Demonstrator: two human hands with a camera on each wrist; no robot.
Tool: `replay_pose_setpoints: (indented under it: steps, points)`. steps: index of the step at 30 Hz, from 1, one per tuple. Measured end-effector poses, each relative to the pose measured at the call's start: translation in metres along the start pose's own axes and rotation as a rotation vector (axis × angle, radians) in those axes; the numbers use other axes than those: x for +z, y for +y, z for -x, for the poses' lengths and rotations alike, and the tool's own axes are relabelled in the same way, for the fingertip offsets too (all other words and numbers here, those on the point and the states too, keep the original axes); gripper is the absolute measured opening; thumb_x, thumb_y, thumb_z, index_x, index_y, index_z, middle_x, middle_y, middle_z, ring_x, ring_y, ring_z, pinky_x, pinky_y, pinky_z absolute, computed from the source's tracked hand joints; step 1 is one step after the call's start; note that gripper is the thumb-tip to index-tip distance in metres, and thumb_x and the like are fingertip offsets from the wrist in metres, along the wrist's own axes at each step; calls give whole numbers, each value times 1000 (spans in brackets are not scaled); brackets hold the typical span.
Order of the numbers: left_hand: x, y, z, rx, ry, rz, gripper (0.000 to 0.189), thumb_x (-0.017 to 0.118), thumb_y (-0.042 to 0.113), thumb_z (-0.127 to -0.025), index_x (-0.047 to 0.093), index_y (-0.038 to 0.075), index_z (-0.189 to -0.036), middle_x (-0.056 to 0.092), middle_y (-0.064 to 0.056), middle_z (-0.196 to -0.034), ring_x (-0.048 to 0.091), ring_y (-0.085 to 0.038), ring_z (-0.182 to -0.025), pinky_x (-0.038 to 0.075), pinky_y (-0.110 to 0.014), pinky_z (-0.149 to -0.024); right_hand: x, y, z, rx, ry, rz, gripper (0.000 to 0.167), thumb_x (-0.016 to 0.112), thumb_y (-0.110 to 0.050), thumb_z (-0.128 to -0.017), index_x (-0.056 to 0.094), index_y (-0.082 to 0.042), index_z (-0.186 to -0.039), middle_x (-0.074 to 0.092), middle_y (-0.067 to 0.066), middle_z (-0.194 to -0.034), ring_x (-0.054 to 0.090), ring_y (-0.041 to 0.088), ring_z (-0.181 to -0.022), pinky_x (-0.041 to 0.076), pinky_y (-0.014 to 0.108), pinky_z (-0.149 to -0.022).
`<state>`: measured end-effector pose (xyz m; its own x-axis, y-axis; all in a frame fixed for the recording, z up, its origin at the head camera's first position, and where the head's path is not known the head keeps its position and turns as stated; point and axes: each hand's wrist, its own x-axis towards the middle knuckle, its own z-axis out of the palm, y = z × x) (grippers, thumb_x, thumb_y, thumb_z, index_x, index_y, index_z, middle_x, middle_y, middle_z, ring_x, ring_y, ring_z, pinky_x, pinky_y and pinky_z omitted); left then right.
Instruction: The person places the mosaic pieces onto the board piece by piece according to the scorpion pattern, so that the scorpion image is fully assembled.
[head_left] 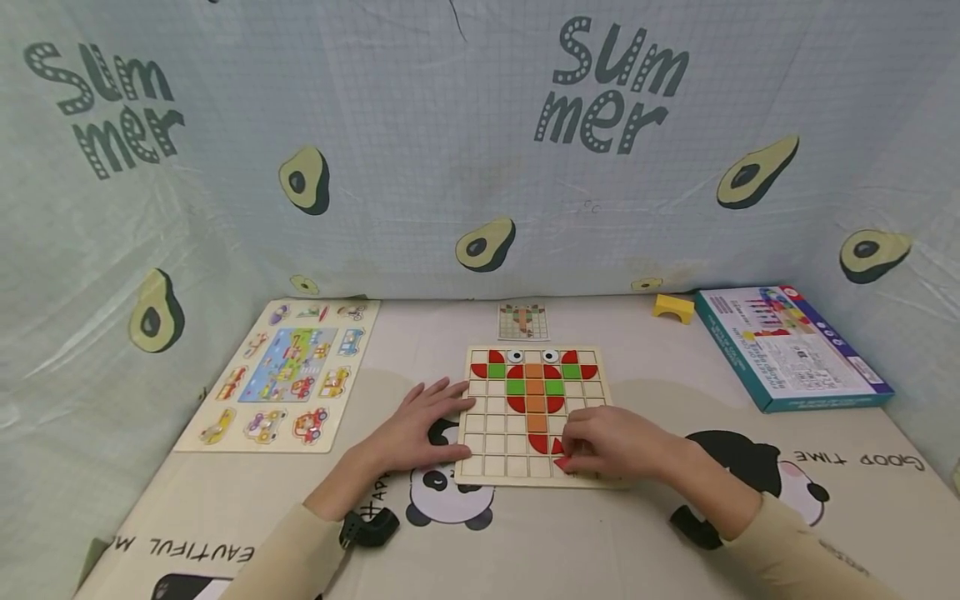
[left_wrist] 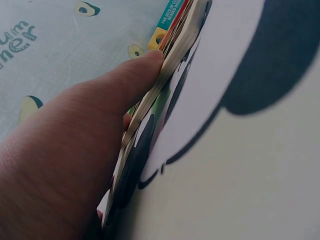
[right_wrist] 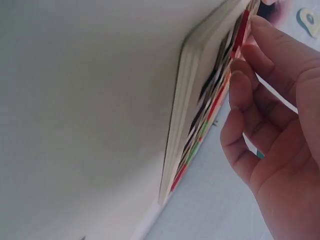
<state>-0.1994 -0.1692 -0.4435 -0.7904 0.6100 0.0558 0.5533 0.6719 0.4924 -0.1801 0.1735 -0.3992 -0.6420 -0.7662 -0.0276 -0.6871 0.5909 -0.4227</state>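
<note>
A wooden grid board (head_left: 491, 467) lies flat on the table. Red, green and orange pieces and two round eye pieces form a figure in its upper and middle cells. My left hand (head_left: 423, 423) rests at the board's left edge, fingers spread; in the left wrist view its thumb (left_wrist: 142, 70) touches the rim. Over the lower right cells, my right hand (head_left: 611, 442) pinches a small red piece (head_left: 562, 463) between thumb and fingertips, also visible as a red piece (right_wrist: 241, 32) in the right wrist view. Just above it lies a red triangle (head_left: 557, 447).
A picture card (head_left: 523, 322) with a similar figure lies behind the board. To the left is a vehicle puzzle board (head_left: 296, 375). A yellow arch block (head_left: 673, 308) and a blue-edged box (head_left: 795, 346) are at the back right. Fabric walls (head_left: 405, 125) enclose the table.
</note>
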Motion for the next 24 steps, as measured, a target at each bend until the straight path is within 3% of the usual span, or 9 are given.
replay_pose_setpoints:
  steps: [24]
  points:
    - [0, 0, 0, 18, 11, 1, 74, 71, 56, -88, 53, 17, -149, 35, -3, -162, 17, -30, -152, 7, -56, -121, 4, -2, -4, -39, -6, 34, 12, 81, -22, -88, 72, -18, -94, 57, -15, -84, 51, 4, -76, 50, 20, -70]
